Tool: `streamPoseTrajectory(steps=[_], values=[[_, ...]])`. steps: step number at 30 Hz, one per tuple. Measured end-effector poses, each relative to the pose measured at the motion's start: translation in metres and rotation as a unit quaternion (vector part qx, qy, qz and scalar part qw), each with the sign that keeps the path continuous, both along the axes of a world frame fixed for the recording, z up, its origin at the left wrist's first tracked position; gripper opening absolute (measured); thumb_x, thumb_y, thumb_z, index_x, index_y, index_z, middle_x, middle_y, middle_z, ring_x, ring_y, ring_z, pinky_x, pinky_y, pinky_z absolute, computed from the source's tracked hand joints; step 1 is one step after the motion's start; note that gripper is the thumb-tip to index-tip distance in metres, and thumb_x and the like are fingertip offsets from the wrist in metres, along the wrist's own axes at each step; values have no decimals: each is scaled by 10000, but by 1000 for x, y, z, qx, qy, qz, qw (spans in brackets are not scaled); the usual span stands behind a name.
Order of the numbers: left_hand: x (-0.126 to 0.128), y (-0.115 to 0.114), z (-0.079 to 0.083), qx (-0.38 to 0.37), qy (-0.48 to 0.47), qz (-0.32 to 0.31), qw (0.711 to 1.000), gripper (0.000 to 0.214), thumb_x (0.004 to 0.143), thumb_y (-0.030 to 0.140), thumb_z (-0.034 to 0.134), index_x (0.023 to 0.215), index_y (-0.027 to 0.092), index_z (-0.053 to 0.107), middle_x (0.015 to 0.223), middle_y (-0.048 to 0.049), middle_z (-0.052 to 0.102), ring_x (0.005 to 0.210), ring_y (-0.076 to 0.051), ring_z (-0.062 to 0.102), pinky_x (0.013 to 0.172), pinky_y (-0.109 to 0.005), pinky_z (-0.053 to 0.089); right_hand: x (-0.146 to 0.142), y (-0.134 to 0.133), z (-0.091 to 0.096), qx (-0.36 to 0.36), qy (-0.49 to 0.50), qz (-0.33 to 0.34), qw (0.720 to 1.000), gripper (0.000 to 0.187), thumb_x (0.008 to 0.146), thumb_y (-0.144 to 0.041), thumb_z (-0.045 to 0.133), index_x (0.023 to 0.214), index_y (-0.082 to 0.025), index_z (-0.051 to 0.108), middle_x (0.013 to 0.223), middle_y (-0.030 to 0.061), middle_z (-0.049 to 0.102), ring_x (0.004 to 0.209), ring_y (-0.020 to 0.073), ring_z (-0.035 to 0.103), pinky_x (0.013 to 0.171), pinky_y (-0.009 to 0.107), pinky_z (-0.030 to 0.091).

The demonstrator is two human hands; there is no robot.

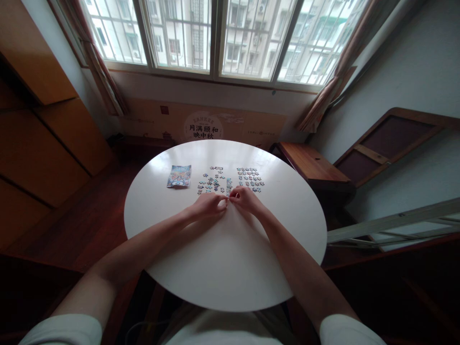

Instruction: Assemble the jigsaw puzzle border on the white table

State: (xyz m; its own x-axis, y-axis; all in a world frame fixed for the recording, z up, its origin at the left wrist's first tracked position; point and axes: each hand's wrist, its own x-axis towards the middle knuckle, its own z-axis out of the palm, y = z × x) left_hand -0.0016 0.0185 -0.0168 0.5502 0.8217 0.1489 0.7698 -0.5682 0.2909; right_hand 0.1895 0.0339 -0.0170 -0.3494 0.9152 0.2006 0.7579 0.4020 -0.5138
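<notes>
My left hand (pixel 209 205) and my right hand (pixel 245 199) rest side by side on the round white table (pixel 223 258), fingertips pinched and almost touching each other. They close on small jigsaw pieces (pixel 228 194) at the near edge of the loose pieces. Several scattered jigsaw pieces (pixel 212 182) lie just beyond my left hand, and a neater group of pieces (pixel 249 176) lies beyond my right hand. A small printed picture card (pixel 178 176) lies flat to the left of the pieces.
A wooden side table (pixel 309 165) stands right of the round table. A cardboard box with printed characters (pixel 204 127) leans under the window. Wooden cabinets (pixel 43 129) line the left wall. A framed board (pixel 388 143) and a white rail (pixel 395 225) are on the right.
</notes>
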Motion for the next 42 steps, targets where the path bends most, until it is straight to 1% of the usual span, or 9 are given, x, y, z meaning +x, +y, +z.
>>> streamPoseTrajectory(steps=[3,7,9,13,16,22,31,42], values=[[0,1,-3,10,4,0,1000,372,870,378,471,1171,289,671,744,-45,711,716,-211,660,632,-253,410,0,1,-1,2,2,-4,1000,97,755,-170,644,767,-174,739,791,36,673,706,132,596,680,224,435],[-1,4,-6,24,1,1,1000,373,874,409,462,1152,254,658,701,-36,686,678,-208,639,602,-255,385,-1,0,-2,4,6,-15,1000,106,759,-165,629,763,-177,735,794,34,672,714,136,598,696,233,436],[-2,6,-7,20,-5,3,1000,348,876,433,460,1068,237,674,675,-24,669,656,-195,619,596,-250,372,-2,-1,-2,2,8,-20,1000,112,760,-154,621,759,-176,731,793,33,671,716,135,597,695,233,434],[-3,8,-10,10,-1,4,1000,331,870,454,468,801,211,682,643,-23,644,623,-175,581,576,-247,336,-4,-1,-3,12,8,-33,999,118,767,-144,610,750,-180,722,804,33,671,722,136,591,701,238,430],[-3,9,-11,10,4,-2,1000,332,860,447,481,730,202,664,626,-28,631,595,-167,559,546,-252,294,-4,0,-6,23,5,-44,999,114,769,-149,610,748,-183,717,815,33,669,722,137,589,714,244,431],[-3,10,-12,12,10,-13,1000,329,859,431,480,714,193,655,626,-35,629,568,-160,532,540,-256,262,-2,4,-12,30,11,-55,998,108,776,-157,611,754,-191,712,821,24,663,694,125,579,702,242,432],[-1,11,-14,12,13,-12,1000,322,852,440,494,719,197,657,624,-31,627,564,-160,534,537,-253,262,-1,2,-9,27,31,-52,998,110,774,-148,607,740,-184,705,811,27,649,689,124,571,703,244,436],[-1,7,-8,6,24,-4,1000,313,848,435,487,736,202,662,645,-32,639,588,-163,544,540,-254,266,-1,4,-12,35,31,-53,997,109,776,-144,608,740,-182,704,797,21,640,688,121,569,699,243,432]])
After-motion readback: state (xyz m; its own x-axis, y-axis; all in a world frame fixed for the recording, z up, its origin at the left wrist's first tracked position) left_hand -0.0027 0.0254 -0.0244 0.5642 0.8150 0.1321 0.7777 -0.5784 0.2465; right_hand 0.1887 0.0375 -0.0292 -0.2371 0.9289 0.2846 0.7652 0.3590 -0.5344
